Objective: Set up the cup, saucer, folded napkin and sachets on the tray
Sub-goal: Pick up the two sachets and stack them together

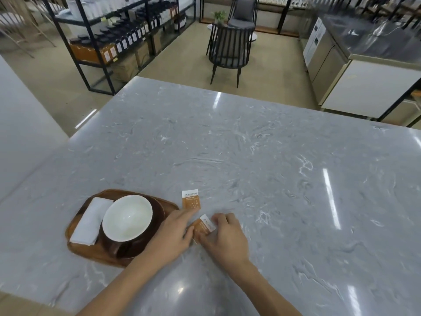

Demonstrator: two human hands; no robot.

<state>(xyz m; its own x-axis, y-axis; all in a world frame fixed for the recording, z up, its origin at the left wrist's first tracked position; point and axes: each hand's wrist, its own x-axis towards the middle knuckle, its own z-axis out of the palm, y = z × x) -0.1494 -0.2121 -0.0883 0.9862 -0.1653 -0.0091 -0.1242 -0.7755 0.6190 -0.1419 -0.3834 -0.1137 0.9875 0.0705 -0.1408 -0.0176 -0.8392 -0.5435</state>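
A brown wooden tray (78, 218) lies near the table's front left. On it a white-lined cup (127, 217) stands on a dark brown saucer (157, 218), with a folded white napkin (90, 221) to their left. One orange-and-white sachet (191, 200) lies flat on the table just right of the tray. My right hand (225, 238) pinches a second sachet (204, 225) at its white end. My left hand (172, 233) rests over the tray's right edge, its index finger stretched toward the lying sachet and its thumb close to the held one.
The grey marble table (250, 156) stretches far ahead and to the right. Beyond it stand a dark chair (230, 49), black shelving with bottles (118, 39) and a steel counter (364, 49).
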